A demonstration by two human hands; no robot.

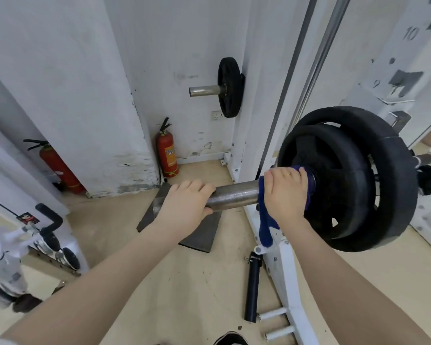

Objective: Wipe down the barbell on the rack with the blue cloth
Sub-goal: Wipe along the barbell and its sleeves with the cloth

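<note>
**Barbell Sleeve: Cloth and Hand Positions**

The barbell [234,195] lies horizontally across the white rack [288,270], its bare steel sleeve end projecting to the left of the upright. Two black weight plates [353,185] sit on the sleeve, the smaller one outboard of the larger. The blue cloth [265,220] is wrapped around the sleeve directly against the smaller plate's hub; a loose tail hangs down below the bar, in front of the rack's base frame.

The right hand [285,192] sits on top of the cloth, fingers curled over the sleeve and clamping the fabric to the steel. Its knuckles touch or nearly touch the plate hub — which of the two cannot be told. A ring shows on one finger. The forearm runs up from the lower right of the view.

The left hand [187,200] grips the bare sleeve near its open end, fingers curled over the top, thumb side under the bar. It holds metal only, no cloth. A short stretch of exposed steel separates the two hands. The left forearm enters from the lower left.

Surroundings:
- A dark mat [204,232] lies on the floor below the sleeve end.
- A black cylindrical bar [252,287] lies on the floor beside the rack base.
- A storage peg with one small plate [230,87] projects from the rear post.
- Two red fire extinguishers [166,151] stand against the wall — one in the corner, one farther left.
</note>
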